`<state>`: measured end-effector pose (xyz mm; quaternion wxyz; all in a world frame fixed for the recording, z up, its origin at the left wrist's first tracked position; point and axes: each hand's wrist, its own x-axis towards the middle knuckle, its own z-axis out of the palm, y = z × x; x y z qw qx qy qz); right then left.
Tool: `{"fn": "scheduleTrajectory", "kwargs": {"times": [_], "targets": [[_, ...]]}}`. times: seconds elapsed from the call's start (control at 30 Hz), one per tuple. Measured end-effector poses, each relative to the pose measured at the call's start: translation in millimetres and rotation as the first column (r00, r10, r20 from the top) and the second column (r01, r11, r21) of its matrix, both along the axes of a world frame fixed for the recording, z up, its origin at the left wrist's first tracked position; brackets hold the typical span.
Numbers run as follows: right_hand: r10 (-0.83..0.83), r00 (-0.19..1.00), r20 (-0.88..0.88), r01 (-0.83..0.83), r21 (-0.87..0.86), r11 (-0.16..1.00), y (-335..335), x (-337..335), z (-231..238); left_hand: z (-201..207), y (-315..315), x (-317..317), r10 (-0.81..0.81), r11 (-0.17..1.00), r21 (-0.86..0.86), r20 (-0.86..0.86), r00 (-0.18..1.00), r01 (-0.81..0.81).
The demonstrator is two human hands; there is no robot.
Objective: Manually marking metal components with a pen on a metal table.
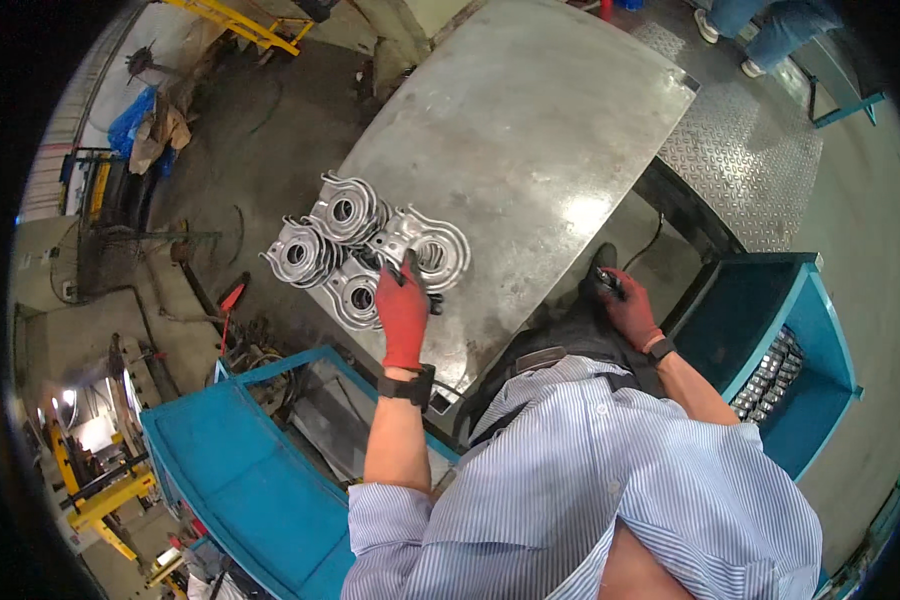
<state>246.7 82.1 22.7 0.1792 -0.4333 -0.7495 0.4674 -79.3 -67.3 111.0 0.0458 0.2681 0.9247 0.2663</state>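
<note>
My left hand (404,312), in a red glove with dark fingertips, reaches over the steel table (510,130). Its fingers are closed at the near-left edge of a round stamped metal bracket (454,248) with a ringed centre and wavy rim. Beside that bracket sit stacks of similar brackets: a far stack (344,208), a left stack (295,254) and a near stack (358,296). My right hand (632,308), gloved alike, is off the table's right edge, by my leg. Its fingers are curled around something small, dark and partly shiny that I cannot make out.
At my right stands a teal bin (820,360) holding several small metal pieces (770,375). A blue metal frame (250,480) is at my left. Beyond the table's right side lies a tread-plate floor (740,160), where another person's legs (760,30) show.
</note>
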Motion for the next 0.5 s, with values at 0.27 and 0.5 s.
{"fn": "scheduleTrajectory", "kwargs": {"times": [0.27,0.5], "targets": [[0.051,0.999,-0.007,-0.052,-0.046,0.998,-4.2,0.2,-7.8,4.1,10.6,-32.3,0.018,0.909,-0.402,-0.232,0.973,-0.112],[0.055,0.998,-0.009,-0.055,0.006,0.998,-6.0,1.2,-11.7,13.4,7.1,-44.2,-0.310,0.849,-0.495,-0.183,0.933,0.185]]}}
